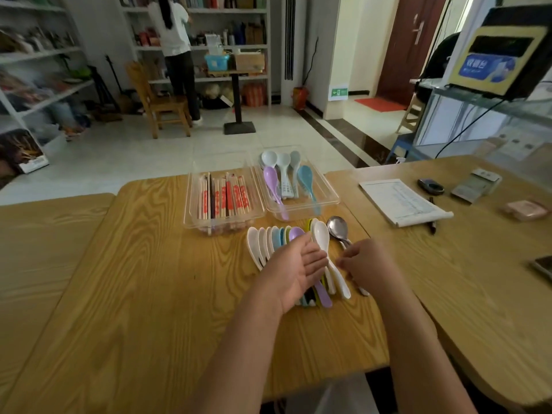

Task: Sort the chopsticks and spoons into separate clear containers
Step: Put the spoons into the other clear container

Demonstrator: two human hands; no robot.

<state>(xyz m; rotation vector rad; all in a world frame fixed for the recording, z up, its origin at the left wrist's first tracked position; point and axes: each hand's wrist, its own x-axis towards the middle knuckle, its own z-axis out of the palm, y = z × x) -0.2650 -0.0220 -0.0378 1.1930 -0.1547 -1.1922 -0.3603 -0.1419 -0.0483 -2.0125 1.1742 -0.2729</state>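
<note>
Chopsticks (224,198) binned; spoons (280,243) fanned

Your left hand (294,265) covers the middles of the fanned pastel plastic spoons (268,243) on the wooden desk (143,264), so you cannot tell which handle belongs to which bowl. Your right hand (366,264) hides the handles of the metal spoons (337,227), and its curled fingers (343,262) face away, so whether they pinch anything cannot be told. The red print on the chopsticks in the left clear plastic container (191,201) is too small to read. At the right edge, a dark flat object (544,265) is cut off.
</note>
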